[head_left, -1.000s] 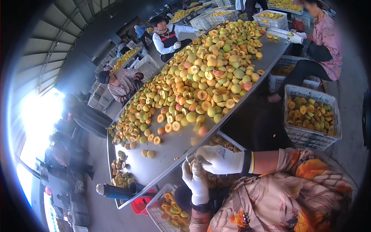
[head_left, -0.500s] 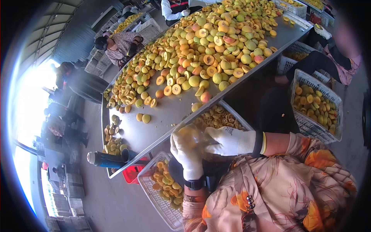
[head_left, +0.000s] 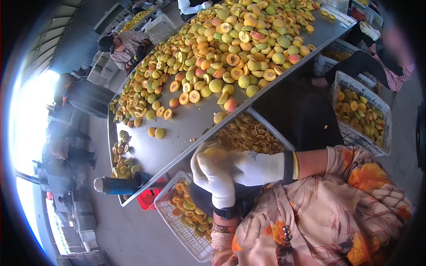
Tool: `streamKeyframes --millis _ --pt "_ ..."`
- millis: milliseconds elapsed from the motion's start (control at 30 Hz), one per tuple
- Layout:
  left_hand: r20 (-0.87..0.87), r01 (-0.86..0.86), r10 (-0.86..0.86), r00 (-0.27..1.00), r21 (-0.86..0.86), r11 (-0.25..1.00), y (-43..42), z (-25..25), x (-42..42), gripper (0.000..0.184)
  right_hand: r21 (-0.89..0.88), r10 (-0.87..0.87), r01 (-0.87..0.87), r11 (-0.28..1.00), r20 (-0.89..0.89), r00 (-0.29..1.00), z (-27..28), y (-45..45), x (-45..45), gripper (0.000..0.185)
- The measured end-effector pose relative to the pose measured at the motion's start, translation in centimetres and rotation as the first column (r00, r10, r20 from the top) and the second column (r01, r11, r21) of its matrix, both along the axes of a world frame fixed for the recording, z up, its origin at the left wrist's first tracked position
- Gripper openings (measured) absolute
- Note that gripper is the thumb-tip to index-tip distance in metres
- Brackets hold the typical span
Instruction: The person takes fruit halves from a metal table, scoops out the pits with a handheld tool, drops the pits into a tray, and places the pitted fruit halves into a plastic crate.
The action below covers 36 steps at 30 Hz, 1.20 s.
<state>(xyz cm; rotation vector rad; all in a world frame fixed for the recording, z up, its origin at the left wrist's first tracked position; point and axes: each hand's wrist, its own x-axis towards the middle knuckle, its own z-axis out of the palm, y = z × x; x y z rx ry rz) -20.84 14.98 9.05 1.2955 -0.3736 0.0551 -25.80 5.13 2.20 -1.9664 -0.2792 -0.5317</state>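
My left hand (head_left: 212, 175), in a white glove with a dark band at the wrist, is closed around a blurred yellow-orange fruit (head_left: 216, 154). Against it, my gloved right hand (head_left: 255, 167) is also closed, its fingertips blurred and partly hidden; what it grips cannot be made out. Both hands are just off the near edge of a metal table (head_left: 177, 148), which bears a large heap of whole and halved yellow-green fruit (head_left: 208, 57). Beyond my hands is a crate (head_left: 270, 128) of brownish fruit pieces.
A white crate of fruit halves (head_left: 168, 208) stands below left, beside a red container (head_left: 146, 200) and a blue cylinder (head_left: 113, 185). Another full crate (head_left: 385, 119) is at right. A person (head_left: 122, 48) works across the table; a co-worker's gloved hand (head_left: 369, 31) shows upper right.
My hands have come together around a yellow fruit; a second ago they were near the table edge with a small, brownish piece between them. The view has shifted, showing more of the crate beyond my hands.
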Motion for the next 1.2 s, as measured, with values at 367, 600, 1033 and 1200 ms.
streamKeyframes --millis 367,600,1033,1200 --pt "0.03 0.146 -0.15 0.988 0.106 0.984 0.5 -0.4 2.1 0.044 0.124 0.208 -0.194 0.973 -0.117 0.971 3.6 -1.7 -0.5 0.015" --pt "0.044 0.342 -0.349 0.936 0.112 0.933 0.6 -0.2 3.0 0.047 0.701 0.72 -0.302 0.647 -0.43 0.545 6.6 -4.2 -1.7 0.011" --pt "-0.203 0.397 -0.404 0.892 -0.078 0.915 0.0 -0.2 2.4 0.058 0.963 0.952 -0.115 0.243 -0.214 0.221 7.5 -5.5 -1.5 0.014" --pt "-0.302 0.289 -0.328 0.895 -0.167 0.943 0.8 0.9 2.2 0.057 0.957 0.967 -0.194 0.216 -0.183 0.174 7.1 -5.9 -0.8 0.017"
